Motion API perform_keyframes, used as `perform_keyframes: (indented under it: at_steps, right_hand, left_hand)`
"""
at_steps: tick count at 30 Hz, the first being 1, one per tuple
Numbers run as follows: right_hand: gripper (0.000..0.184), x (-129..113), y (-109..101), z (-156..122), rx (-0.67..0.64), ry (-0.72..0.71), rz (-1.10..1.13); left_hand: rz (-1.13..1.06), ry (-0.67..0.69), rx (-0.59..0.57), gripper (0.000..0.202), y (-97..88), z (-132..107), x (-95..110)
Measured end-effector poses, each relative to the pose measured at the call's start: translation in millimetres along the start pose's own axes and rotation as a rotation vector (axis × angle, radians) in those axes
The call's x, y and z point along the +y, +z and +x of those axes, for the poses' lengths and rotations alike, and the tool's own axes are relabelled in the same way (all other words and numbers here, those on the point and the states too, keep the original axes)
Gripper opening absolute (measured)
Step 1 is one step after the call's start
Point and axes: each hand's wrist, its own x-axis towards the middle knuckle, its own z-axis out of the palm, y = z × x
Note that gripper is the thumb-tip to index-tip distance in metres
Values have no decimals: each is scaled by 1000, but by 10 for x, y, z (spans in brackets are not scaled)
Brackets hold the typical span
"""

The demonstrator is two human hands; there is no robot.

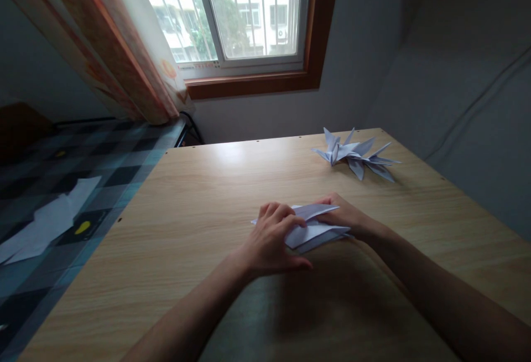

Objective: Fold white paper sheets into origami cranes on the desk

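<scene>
A folded white paper piece (317, 234) with several pointed flaps is between my hands, just above or on the wooden table. My left hand (276, 234) reaches over its left side, fingers bent onto the paper and thumb sticking out below. From the far side, my right hand (334, 207) grips the piece, its fingers mostly hidden behind an upper flap. Farther back on the right lies a cluster of folded white paper shapes (352, 153) with spiky points, touching neither hand.
The wooden table (199, 207) runs back toward a wall below a barred window (257, 13). On the left, a checked cloth surface (124, 151) holds loose white paper sheets (53, 221). An orange curtain (120, 41) hangs beside the window.
</scene>
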Motion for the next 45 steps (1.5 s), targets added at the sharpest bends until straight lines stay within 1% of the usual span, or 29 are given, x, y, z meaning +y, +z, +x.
perform_keyframes:
  at_steps: [3,6,8,10,13,14,16,17,19,20,22,24,26,27,29,30,31,32,33,34,35,36,37,39,41,42,45]
  right_hand:
    - [23,-25,13,-7,-4,10,2]
    - [22,-40,17,-16,-36,21,17]
    - [21,-41,5,-18,-47,20,39]
    - [19,-34,-24,-14,-13,44,40]
    - [16,-7,-114,5,98,92,22]
    - [14,7,-158,14,135,99,10]
    - [11,45,-260,36,192,111,-22]
    - [13,69,-313,47,219,125,-41]
    - [21,127,-410,70,252,174,-58]
    - [24,160,-447,80,252,203,-63]
    - [25,221,-495,95,224,216,-93]
    - [21,261,-502,99,187,177,-181]
    - [15,258,-476,86,206,118,-362]
    - [15,237,-451,71,260,83,-487]
    - [19,153,-380,27,465,-29,-774]
    - [24,95,-333,0,592,-113,-911]
    - [29,34,-279,-28,689,-222,-1025]
    - [31,-25,-218,-55,714,-345,-1106]
    - [32,-74,-151,-78,661,-472,-1151]
    - [32,-105,-82,-94,564,-582,-1164]
    - [33,-113,-14,-101,445,-659,-1155]
    - [34,-95,49,-98,321,-705,-1130]
    - [39,-52,101,-85,211,-703,-1098]
    - [53,85,166,-39,61,-597,-1052]
    - [67,236,178,17,-2,-480,-1058]
    - [74,298,171,41,-23,-456,-1075]
    - [92,390,149,79,-12,-414,-1116]
  left_hand:
    - [-25,-68,-28,70,-17,18,40]
    - [-33,-122,-3,67,-12,20,51]
    - [-25,-132,24,62,-14,17,47]
    - [-25,-90,38,48,-37,16,36]
    - [-15,40,15,10,-105,18,-11]
    - [8,68,10,8,-130,17,-37]
    - [75,88,13,15,-172,10,-99]
    - [102,91,10,14,-189,4,-131]
    - [118,98,-41,8,-215,-5,-182]
    - [110,99,-85,5,-225,-8,-198]
    - [87,90,-205,8,-236,-4,-207]
    - [66,62,-339,16,-236,10,-192]
    - [43,24,-450,28,-224,26,-170]
    - [25,5,-496,35,-215,31,-161]
    - [-22,-26,-557,48,-193,35,-148]
    - [-50,-35,-570,54,-183,32,-143]
    - [-75,-39,-573,59,-174,28,-138]
    - [-96,-40,-568,63,-167,23,-131]
    - [-109,-39,-557,66,-163,19,-123]
    - [-116,-35,-549,68,-161,17,-114]
    - [-118,-31,-546,69,-163,17,-105]
    - [-116,-25,-547,69,-167,19,-96]
    - [-114,-17,-547,68,-172,21,-90]
    - [-120,7,-531,67,-183,24,-82]
    - [-139,18,-493,66,-181,20,-76]
    - [-146,2,-465,66,-171,16,-69]
    - [-77,-124,-376,70,-97,1,-28]
